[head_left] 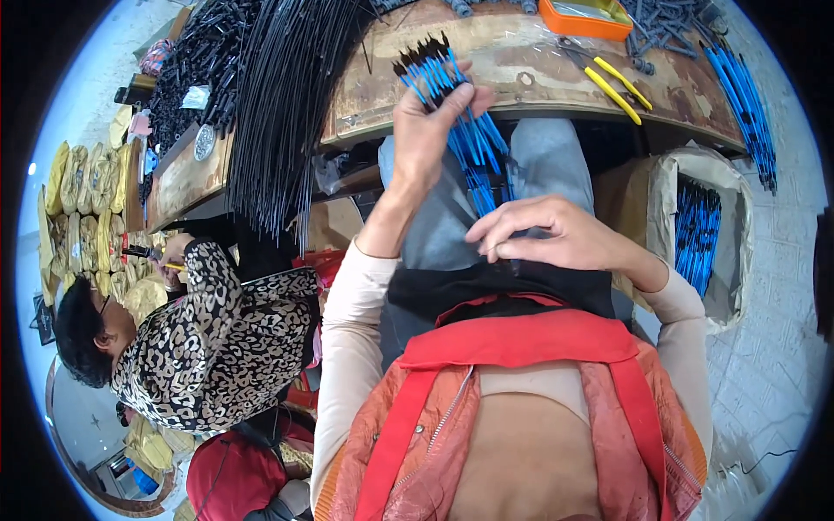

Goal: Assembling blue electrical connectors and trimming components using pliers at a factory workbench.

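Note:
My left hand (424, 128) is closed round a bundle of thin blue rods with black ends (476, 156). The black tips stick up past the fingers over the table edge, and the lower part slants down over my lap. Just beside the bundle's lower end is my right hand (560, 233), its fingers curled and the fingertips drawn together with the thumb. Whatever those fingertips may hold is too small to make out.
Pliers with yellow handles (612, 93) and an orange tray (587, 19) lie on the wooden table (373, 104). Long black rods (282, 130) hang over its left edge. More blue rods (738, 104) lie at right, above a paper-lined box (743, 252). A co-worker (208, 339) sits at left.

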The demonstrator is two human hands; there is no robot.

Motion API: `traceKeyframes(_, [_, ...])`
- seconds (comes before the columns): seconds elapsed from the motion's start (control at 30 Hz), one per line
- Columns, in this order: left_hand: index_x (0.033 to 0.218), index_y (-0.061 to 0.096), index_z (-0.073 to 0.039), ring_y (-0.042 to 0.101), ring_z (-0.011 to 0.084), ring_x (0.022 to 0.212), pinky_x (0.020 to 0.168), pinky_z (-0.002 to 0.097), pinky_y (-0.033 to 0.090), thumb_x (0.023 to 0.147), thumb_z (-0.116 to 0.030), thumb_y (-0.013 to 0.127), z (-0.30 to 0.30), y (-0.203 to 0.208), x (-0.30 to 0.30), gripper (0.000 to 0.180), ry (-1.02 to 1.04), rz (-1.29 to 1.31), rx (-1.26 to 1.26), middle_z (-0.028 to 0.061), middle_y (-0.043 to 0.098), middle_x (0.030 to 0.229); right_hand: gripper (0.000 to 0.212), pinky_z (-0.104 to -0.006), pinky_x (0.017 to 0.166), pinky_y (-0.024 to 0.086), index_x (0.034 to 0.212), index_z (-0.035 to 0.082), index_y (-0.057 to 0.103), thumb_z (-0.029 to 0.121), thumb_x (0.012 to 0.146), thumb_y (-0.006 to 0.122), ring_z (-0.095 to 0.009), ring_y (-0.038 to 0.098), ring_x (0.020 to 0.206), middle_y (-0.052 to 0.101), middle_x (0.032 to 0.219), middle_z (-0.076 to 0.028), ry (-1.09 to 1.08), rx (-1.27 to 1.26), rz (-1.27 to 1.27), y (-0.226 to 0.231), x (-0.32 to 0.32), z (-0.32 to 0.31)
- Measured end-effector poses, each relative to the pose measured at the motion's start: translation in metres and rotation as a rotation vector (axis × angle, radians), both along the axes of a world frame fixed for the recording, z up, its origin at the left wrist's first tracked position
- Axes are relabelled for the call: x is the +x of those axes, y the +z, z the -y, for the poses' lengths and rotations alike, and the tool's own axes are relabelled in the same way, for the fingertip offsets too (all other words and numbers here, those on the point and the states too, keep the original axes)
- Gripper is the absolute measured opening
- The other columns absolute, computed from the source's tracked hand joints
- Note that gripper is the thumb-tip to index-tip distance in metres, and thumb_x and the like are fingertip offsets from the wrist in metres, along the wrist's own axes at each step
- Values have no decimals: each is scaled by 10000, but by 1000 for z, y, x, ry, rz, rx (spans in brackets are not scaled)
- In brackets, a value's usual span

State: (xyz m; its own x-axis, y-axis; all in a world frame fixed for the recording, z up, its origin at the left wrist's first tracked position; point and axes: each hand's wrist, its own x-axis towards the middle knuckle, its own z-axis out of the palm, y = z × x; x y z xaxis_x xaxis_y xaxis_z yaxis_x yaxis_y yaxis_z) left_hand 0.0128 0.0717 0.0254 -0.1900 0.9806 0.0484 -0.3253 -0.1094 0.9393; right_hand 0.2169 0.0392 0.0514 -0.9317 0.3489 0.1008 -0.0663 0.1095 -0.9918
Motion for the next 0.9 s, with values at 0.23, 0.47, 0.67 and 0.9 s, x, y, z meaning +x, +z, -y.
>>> traceKeyframes(0.23, [1258,585,-5,682,184,948,806,276,534,927,-52,629,8,5,-6,337,-79,-50,-11,129,712,1019,111,-326,893,493,966,2,679,70,933,598,-207,656,1004,698,1033,-111,62,-41,124,-1,-4,11])
traceKeyframes(0.47, [1264,589,-1,665,185,994,894,311,518,935,-86,631,8,-6,-6,342,-195,80,-31,135,704,1059,206,-353,971,455,994,2,600,169,1006,482,-207,604,1074,642,1113,-149,-422,-251,-185,0,8,-32])
traceKeyframes(0.67, [1199,628,-8,665,170,989,921,313,503,914,-39,645,13,-4,6,286,-212,-23,9,116,709,1069,179,-313,956,445,1041,-17,615,128,991,522,-158,580,1069,606,1188,-123,-633,334,-135,17,1,-62])
traceKeyframes(0.9, [1177,643,-19,656,118,925,846,252,511,911,-46,660,13,-6,12,268,-127,-81,108,58,709,1010,148,-334,972,446,1042,-22,619,79,982,529,-189,579,1117,583,1282,-156,-565,308,-198,16,-11,-53])
